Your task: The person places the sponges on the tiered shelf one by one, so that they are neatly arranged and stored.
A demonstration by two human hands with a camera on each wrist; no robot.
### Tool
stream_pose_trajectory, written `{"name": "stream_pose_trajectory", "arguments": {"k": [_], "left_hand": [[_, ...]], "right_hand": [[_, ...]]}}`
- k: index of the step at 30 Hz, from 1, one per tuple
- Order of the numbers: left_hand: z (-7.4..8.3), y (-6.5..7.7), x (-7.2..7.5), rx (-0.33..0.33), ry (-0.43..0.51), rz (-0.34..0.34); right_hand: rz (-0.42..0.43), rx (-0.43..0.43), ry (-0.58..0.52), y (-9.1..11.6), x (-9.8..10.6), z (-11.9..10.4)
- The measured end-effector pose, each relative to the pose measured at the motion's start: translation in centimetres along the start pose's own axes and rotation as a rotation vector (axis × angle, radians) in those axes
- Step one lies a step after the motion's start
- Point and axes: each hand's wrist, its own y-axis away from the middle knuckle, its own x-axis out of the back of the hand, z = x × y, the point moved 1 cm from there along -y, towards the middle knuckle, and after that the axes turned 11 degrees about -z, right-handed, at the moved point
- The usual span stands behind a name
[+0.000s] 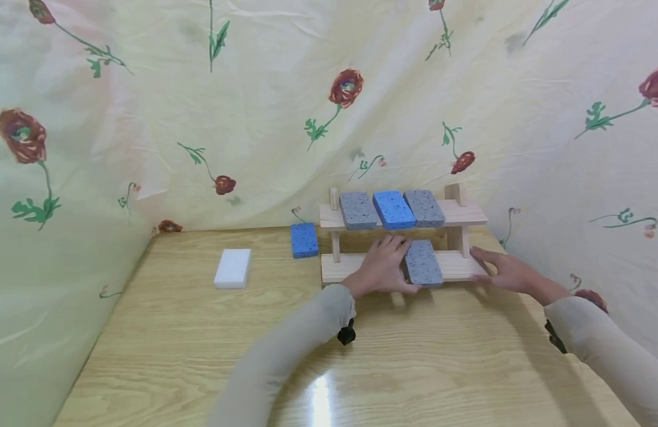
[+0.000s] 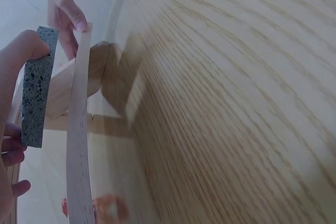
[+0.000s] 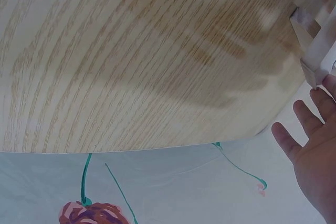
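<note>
A grey speckled sponge (image 1: 423, 263) is in my left hand (image 1: 381, 267), tilted at the front of the lower board of a small two-tier wooden rack (image 1: 459, 264). In the left wrist view, the thumb presses one edge of this sponge (image 2: 38, 90) and fingers are at its opposite end. My right hand (image 1: 504, 271) holds the right end of the lower board between thumb and fingers; its other fingers are spread in the right wrist view. On the upper board lie a grey sponge (image 1: 358, 210), a blue sponge (image 1: 394, 209) and another grey sponge (image 1: 424, 208).
Left of the rack, a blue sponge (image 1: 304, 240) lies on the wood-grain table (image 1: 174, 356). Farther left is a white block (image 1: 233, 268), likely a sponge. A flowered cloth (image 1: 264, 118) hangs behind the table and along both sides.
</note>
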Motion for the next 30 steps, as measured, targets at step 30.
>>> {"name": "stream_pose_trajectory", "arguments": {"k": [30], "left_hand": [[1.4, -2.6, -0.9, 0.032, -0.001, -0.112]], "right_hand": [[0.009, -0.002, -0.003, 0.1, -0.1, 0.0]]}}
